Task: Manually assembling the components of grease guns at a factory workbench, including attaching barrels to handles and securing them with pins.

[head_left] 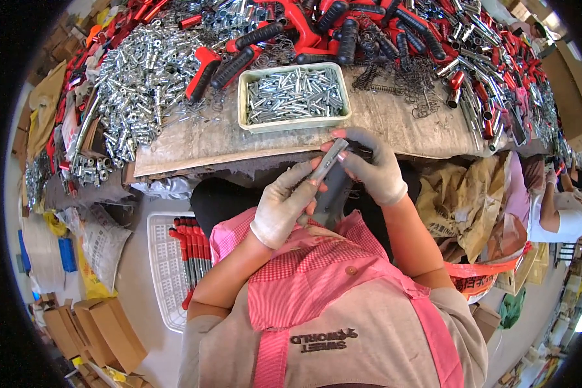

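In front of my apron, just short of the table edge, both gloved hands hold a short grey metal tube (pixel 327 161) slantwise, its upper end pointing away and to the right. My left hand (pixel 283 202) is closed round its lower part. At the upper end, my right hand (pixel 374 169) pinches it between thumb and fingers. The bare fingertips stick out of the white gloves. Just beyond my hands, a pale plastic tray (pixel 244 123) full of small silvery pins (pixel 294 95) rests on the table.
Metal fittings (pixel 142 77) are heaped at the left of the table. Red-and-black handles (pixel 304 35) and loose springs (pixel 423 90) lie at the back, shiny tubes (pixel 475 107) at the right. A white basket (pixel 165 284) of red-ended parts stands low left. Another person (pixel 559 207) is at far right.
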Available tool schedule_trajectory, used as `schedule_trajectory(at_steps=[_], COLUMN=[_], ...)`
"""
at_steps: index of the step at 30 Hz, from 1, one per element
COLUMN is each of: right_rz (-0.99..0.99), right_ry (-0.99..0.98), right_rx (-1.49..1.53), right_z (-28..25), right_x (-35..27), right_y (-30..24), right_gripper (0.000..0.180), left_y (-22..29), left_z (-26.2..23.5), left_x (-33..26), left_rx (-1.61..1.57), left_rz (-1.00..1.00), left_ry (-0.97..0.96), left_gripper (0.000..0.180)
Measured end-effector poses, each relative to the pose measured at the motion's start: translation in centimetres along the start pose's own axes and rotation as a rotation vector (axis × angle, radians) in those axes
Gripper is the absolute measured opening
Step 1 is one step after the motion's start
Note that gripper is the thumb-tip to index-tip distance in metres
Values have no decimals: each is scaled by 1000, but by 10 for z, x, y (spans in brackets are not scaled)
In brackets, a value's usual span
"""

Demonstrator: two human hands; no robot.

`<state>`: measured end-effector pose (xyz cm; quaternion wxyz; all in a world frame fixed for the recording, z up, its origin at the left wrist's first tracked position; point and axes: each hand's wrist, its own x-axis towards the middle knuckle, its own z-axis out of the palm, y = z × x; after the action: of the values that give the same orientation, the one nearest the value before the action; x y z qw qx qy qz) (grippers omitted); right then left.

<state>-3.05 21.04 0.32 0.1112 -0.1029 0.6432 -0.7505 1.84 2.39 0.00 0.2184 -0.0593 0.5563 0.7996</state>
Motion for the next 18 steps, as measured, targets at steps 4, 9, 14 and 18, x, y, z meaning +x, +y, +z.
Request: schedule_trajectory(at_steps=[4,9,14,18], right_rz=[-202,-210,-407,-427], right_ry=[-2,23,77,112], right_rx=[-391,-613,-912,-956], right_z=[3,6,6,2], right_x=[-4,-9,-8,-6], right_y=[-3,-13,-7,-2], right_gripper=[40,45,47,46], left_y=[-6,-15,-15,-13], left_z=[-1,-1,-1,0], left_x=[0,3,2,-2], left_rx=[53,352,377,328], left_rz=[44,320,320,260], left_ry=[-2,37,55,51], left_gripper=[36,34,34,35])
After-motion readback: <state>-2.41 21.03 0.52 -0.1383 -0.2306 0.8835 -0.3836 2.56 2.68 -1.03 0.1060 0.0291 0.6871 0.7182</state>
